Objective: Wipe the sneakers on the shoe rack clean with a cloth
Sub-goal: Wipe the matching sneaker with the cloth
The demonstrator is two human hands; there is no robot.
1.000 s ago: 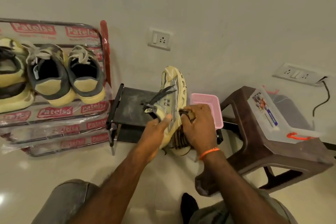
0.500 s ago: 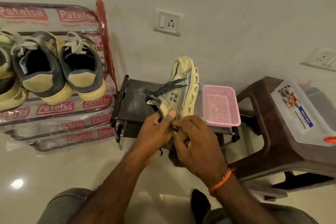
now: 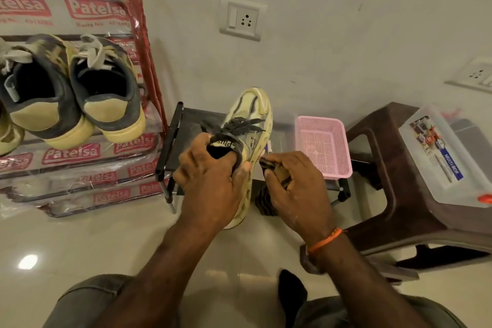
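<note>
A cream sneaker (image 3: pixel 253 112) with dark laces is held up in the middle, toe pointing away. My left hand (image 3: pixel 210 178) grips it round the heel and collar, fingers reaching into the opening. My right hand (image 3: pixel 292 184) holds a bunched dark striped cloth (image 3: pixel 266 200) just right of the sneaker's side sole. Whether the cloth touches the sole is hard to tell. On the shoe rack (image 3: pixel 80 157) at the left, wrapped in printed plastic, stand two grey and cream sneakers (image 3: pixel 77 93) with their heels toward me.
A small black stand (image 3: pixel 170 146) sits behind the held sneaker with a pink mesh basket (image 3: pixel 323 146) on its right end. A brown plastic stool (image 3: pixel 378 168) at the right carries a clear lidded box (image 3: pixel 442 157). Wall sockets (image 3: pixel 242 17) are behind. My knees are at the bottom.
My left hand has shifted its hold further over the heel opening. The right hand with the cloth has moved out from the heel to the right side of the sole.
</note>
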